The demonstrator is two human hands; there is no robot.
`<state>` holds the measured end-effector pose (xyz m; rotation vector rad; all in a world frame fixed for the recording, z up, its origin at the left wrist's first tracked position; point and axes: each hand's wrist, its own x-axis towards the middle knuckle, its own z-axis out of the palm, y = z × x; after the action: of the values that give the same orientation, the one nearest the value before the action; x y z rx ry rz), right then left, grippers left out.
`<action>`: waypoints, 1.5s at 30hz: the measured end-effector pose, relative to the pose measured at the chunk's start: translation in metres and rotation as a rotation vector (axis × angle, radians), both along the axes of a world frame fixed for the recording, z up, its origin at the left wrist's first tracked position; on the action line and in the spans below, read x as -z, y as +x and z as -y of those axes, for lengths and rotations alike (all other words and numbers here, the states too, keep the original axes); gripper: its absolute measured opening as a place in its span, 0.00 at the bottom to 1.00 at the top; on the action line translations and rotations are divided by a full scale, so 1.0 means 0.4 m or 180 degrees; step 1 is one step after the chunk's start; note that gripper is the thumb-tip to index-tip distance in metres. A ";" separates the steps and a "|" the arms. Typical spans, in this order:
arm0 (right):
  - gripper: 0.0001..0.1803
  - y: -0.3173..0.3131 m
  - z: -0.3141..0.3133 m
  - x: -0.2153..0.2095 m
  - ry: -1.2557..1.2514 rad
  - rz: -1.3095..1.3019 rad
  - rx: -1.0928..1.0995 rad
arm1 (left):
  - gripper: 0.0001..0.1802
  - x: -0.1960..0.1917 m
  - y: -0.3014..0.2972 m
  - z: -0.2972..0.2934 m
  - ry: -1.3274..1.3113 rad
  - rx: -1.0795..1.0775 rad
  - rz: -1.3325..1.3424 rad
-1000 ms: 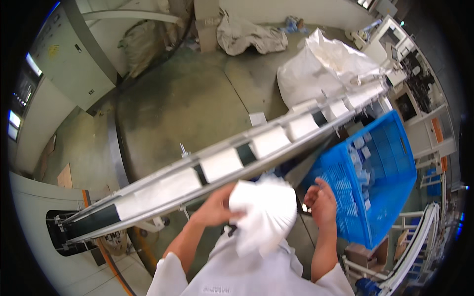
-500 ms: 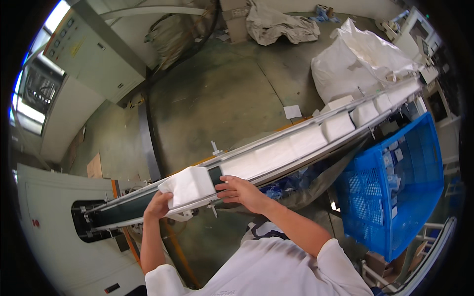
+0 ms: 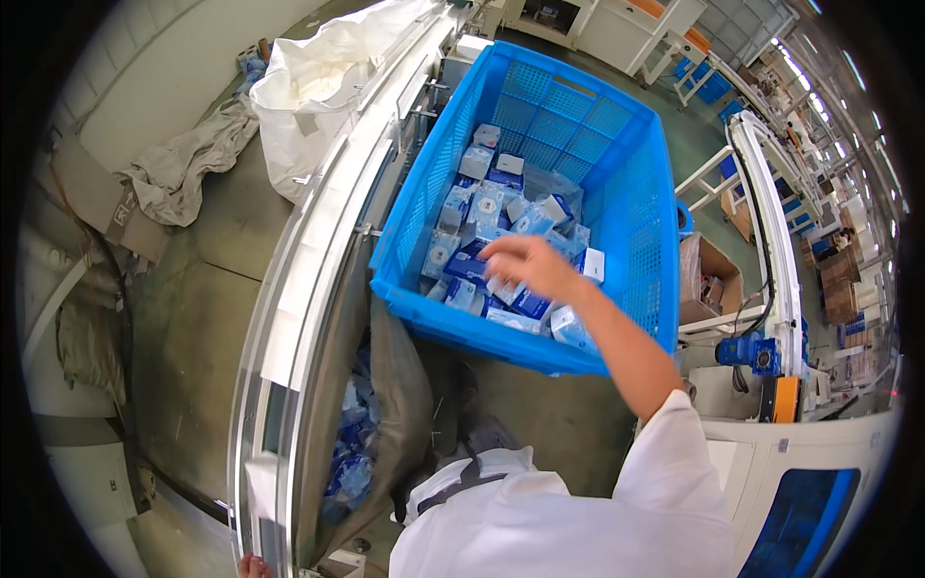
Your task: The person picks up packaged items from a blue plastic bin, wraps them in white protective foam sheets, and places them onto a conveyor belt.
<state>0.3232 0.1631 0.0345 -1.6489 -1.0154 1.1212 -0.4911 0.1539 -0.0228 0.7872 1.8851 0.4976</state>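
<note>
Blue crate (image 3: 617, 144) now under the right hand (image 3: 525, 267), off the conveyor (image 3: 318, 241) since half a second ago; fingers loosely spread over packets (image 3: 482, 207), nothing gripped yet; left hand (image 3: 252, 566) barely visible.

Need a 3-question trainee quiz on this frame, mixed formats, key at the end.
1. True or false: the right hand reaches over the blue plastic mesh crate.
2. What fills the crate? A) small blue-and-white packets B) metal bolts C) glass bottles
3. Which side of the crate does the long white conveyor frame run along, the person's left or right?

Key
1. True; the hand is blurred, so its grip cannot be told.
2. A
3. Left. Only fingertips of the left hand show at the frame's bottom edge, beside the conveyor.
</note>
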 end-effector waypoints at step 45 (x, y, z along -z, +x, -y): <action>0.06 -0.798 0.015 -0.047 0.1708 0.2304 -0.0641 | 0.33 0.035 0.786 -0.059 0.1051 0.0010 0.3736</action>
<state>0.0038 0.1572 0.0531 -1.5300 -1.7882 0.2785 -0.1768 0.1776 -0.0367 0.4988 0.7162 1.0081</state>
